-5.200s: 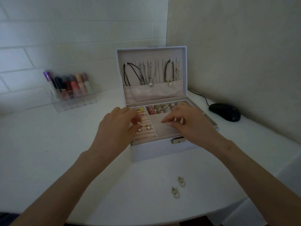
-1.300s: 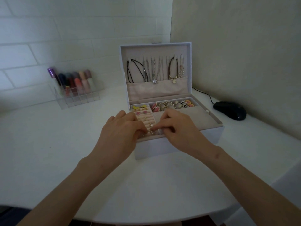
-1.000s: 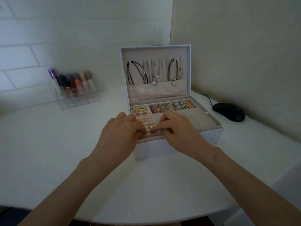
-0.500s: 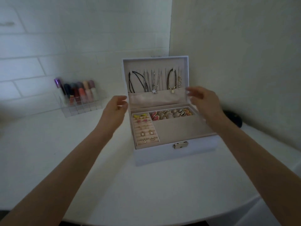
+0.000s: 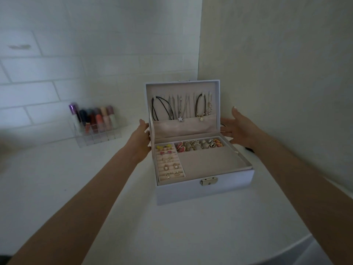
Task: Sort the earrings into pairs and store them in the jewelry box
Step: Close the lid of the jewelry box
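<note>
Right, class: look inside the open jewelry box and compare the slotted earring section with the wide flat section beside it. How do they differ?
The earring section is narrow and ribbed with padded rolls; the flat section is wider and smooth. The earring section holds earrings in paired rows; the flat section shows nothing in it. Both lie in the jewelry box and share the same pale beige lining.

- No text, label, brand, number or sign can be read.
- The jewelry box [image 5: 191,194] shows no readable lettering.
- The bottles [image 5: 96,119] are too blurred to read.
</note>
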Demonstrator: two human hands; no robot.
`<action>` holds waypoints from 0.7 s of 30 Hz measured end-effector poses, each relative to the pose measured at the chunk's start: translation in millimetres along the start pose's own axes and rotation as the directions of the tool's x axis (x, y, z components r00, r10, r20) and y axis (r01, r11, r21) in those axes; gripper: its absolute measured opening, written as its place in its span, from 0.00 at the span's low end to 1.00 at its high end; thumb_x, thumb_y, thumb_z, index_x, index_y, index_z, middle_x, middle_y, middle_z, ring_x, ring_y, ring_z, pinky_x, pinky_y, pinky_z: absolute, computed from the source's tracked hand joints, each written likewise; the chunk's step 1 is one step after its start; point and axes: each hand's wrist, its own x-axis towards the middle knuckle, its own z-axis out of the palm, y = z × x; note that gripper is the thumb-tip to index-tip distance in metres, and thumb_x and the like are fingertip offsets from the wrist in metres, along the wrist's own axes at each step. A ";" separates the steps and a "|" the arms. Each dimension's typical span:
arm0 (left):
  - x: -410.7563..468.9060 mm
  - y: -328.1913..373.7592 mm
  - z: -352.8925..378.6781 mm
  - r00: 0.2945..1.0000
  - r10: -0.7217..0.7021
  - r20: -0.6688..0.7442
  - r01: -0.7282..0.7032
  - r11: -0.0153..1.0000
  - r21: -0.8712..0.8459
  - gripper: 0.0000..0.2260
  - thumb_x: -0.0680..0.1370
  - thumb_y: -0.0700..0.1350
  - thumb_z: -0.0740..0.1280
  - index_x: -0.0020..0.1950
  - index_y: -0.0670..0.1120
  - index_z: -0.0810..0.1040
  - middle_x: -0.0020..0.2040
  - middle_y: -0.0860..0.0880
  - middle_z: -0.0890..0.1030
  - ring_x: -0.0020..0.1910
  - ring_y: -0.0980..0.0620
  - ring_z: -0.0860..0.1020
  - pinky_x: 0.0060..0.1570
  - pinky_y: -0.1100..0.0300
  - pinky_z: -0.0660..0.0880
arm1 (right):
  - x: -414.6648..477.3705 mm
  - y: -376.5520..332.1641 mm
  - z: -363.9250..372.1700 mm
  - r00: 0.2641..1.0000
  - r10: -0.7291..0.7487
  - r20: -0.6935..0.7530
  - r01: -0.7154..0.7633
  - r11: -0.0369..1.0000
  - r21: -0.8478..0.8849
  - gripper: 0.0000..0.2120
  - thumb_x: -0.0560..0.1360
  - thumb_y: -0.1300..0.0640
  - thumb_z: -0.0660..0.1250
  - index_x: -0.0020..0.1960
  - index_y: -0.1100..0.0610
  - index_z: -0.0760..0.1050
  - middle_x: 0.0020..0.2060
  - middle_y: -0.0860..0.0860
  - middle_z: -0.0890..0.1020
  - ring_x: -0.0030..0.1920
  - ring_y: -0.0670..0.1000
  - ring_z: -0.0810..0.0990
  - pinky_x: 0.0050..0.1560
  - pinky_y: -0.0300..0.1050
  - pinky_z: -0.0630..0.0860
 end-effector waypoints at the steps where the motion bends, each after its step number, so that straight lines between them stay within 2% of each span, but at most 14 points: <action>1: -0.5 -2.4 -1.0 1.000 0.012 0.008 -0.012 1.000 0.007 0.26 0.80 0.61 0.46 0.73 0.50 0.62 0.70 0.50 0.68 0.68 0.50 0.67 0.68 0.49 0.62 | -4.1 -0.1 -1.6 1.000 -0.006 -0.003 0.007 1.000 0.015 0.39 0.74 0.30 0.39 0.70 0.54 0.67 0.61 0.55 0.75 0.62 0.55 0.72 0.58 0.60 0.67; 3: -1.0 -6.3 -1.3 0.999 0.041 -0.007 -0.041 0.999 0.025 0.27 0.79 0.63 0.45 0.74 0.51 0.58 0.73 0.51 0.65 0.71 0.51 0.64 0.72 0.46 0.56 | -12.4 1.6 -4.8 1.000 -0.024 -0.006 0.024 0.999 0.027 0.41 0.74 0.30 0.38 0.71 0.57 0.64 0.63 0.56 0.73 0.66 0.54 0.68 0.67 0.61 0.58; 7: -10.9 -8.9 6.1 0.994 0.099 -0.042 -0.095 0.992 0.081 0.29 0.78 0.65 0.42 0.76 0.53 0.53 0.74 0.52 0.63 0.72 0.52 0.61 0.73 0.47 0.52 | -18.2 6.8 -9.1 0.997 -0.078 -0.016 0.079 0.993 0.086 0.40 0.72 0.28 0.39 0.73 0.50 0.61 0.64 0.54 0.74 0.67 0.56 0.68 0.69 0.60 0.58; 9: -20.3 -11.1 8.0 0.990 0.139 0.028 -0.141 0.983 0.115 0.30 0.77 0.66 0.39 0.75 0.53 0.57 0.73 0.53 0.64 0.73 0.54 0.60 0.74 0.49 0.50 | -20.6 8.0 -10.6 0.995 -0.100 0.025 0.098 0.991 0.088 0.40 0.70 0.26 0.37 0.69 0.46 0.67 0.64 0.54 0.75 0.67 0.57 0.69 0.70 0.63 0.58; 11: -30.1 -15.0 7.5 0.982 0.178 0.058 -0.185 0.970 0.156 0.31 0.77 0.66 0.38 0.74 0.52 0.59 0.74 0.52 0.61 0.74 0.53 0.58 0.74 0.50 0.49 | -23.4 11.5 -13.4 0.992 -0.112 0.058 0.105 0.989 0.102 0.42 0.69 0.25 0.37 0.66 0.48 0.71 0.61 0.53 0.77 0.65 0.56 0.71 0.70 0.62 0.58; 13: -38.3 -19.5 6.4 0.975 0.213 0.060 -0.221 0.957 0.187 0.31 0.77 0.66 0.38 0.73 0.52 0.61 0.74 0.51 0.62 0.74 0.51 0.58 0.73 0.48 0.50 | -27.2 18.8 -17.9 0.989 -0.129 0.067 0.118 0.983 0.142 0.45 0.67 0.24 0.42 0.67 0.53 0.70 0.64 0.54 0.75 0.64 0.56 0.73 0.71 0.61 0.58; 14: -41.7 -22.9 5.9 0.975 0.215 0.058 -0.222 0.961 0.165 0.31 0.77 0.66 0.40 0.71 0.51 0.66 0.71 0.49 0.68 0.71 0.50 0.64 0.72 0.48 0.55 | -28.3 24.5 -20.1 0.989 -0.135 0.062 0.124 0.979 0.165 0.45 0.65 0.24 0.47 0.66 0.55 0.71 0.64 0.55 0.75 0.63 0.55 0.75 0.70 0.59 0.59; 15: -46.2 -26.0 7.4 0.979 0.196 0.062 -0.203 0.970 0.134 0.30 0.78 0.65 0.41 0.65 0.51 0.72 0.65 0.49 0.75 0.65 0.53 0.72 0.68 0.51 0.64 | -29.9 31.5 -21.9 0.988 -0.139 0.061 0.126 0.976 0.180 0.43 0.65 0.25 0.50 0.63 0.57 0.73 0.62 0.56 0.77 0.58 0.54 0.77 0.67 0.55 0.65; 16: -48.1 -31.1 8.7 0.985 0.162 0.063 -0.168 0.979 0.115 0.28 0.77 0.65 0.42 0.58 0.52 0.75 0.56 0.51 0.82 0.55 0.56 0.79 0.59 0.56 0.72 | -34.0 38.0 -21.4 0.987 -0.145 0.063 0.133 0.977 0.168 0.41 0.66 0.27 0.52 0.59 0.58 0.75 0.56 0.57 0.80 0.52 0.53 0.80 0.59 0.51 0.72; 17: -53.5 -34.1 11.8 0.990 0.122 0.064 -0.129 0.985 0.117 0.26 0.77 0.65 0.43 0.52 0.53 0.76 0.46 0.53 0.84 0.45 0.58 0.82 0.48 0.61 0.76 | -37.6 44.9 -21.6 0.987 -0.143 0.073 0.133 0.984 0.118 0.37 0.68 0.28 0.54 0.56 0.59 0.77 0.48 0.56 0.83 0.45 0.52 0.82 0.49 0.47 0.75; 18: -55.8 -38.2 13.0 0.993 0.097 0.067 -0.103 0.989 0.104 0.25 0.77 0.65 0.44 0.50 0.54 0.76 0.41 0.55 0.85 0.40 0.58 0.83 0.42 0.62 0.77 | -41.0 51.2 -19.9 0.987 -0.143 0.075 0.137 0.988 0.074 0.33 0.71 0.31 0.55 0.52 0.58 0.79 0.42 0.53 0.83 0.40 0.50 0.82 0.41 0.44 0.75; 19: -55.5 -42.5 12.8 0.994 0.088 0.069 -0.095 0.991 0.098 0.24 0.77 0.65 0.47 0.53 0.54 0.76 0.42 0.55 0.85 0.41 0.58 0.83 0.42 0.62 0.78 | -42.4 57.8 -18.8 0.985 -0.151 0.087 0.146 0.988 0.055 0.27 0.74 0.35 0.56 0.48 0.57 0.79 0.38 0.51 0.83 0.37 0.48 0.82 0.37 0.42 0.74; 20: -55.0 -42.9 11.3 0.994 0.087 0.071 -0.093 0.992 0.087 0.27 0.75 0.68 0.50 0.59 0.52 0.75 0.50 0.53 0.84 0.48 0.57 0.82 0.50 0.60 0.77 | -43.5 62.4 -17.8 0.981 -0.168 0.098 0.162 0.985 0.061 0.21 0.77 0.40 0.56 0.46 0.55 0.79 0.36 0.49 0.83 0.35 0.46 0.81 0.36 0.40 0.73; 21: -55.7 -41.9 10.2 0.994 0.080 0.077 -0.086 0.993 0.083 0.34 0.70 0.72 0.56 0.67 0.51 0.71 0.61 0.52 0.79 0.57 0.55 0.78 0.59 0.56 0.73 | -44.7 64.3 -16.2 0.979 -0.183 0.093 0.176 0.982 0.074 0.16 0.77 0.44 0.58 0.45 0.55 0.78 0.35 0.49 0.83 0.35 0.46 0.81 0.37 0.41 0.73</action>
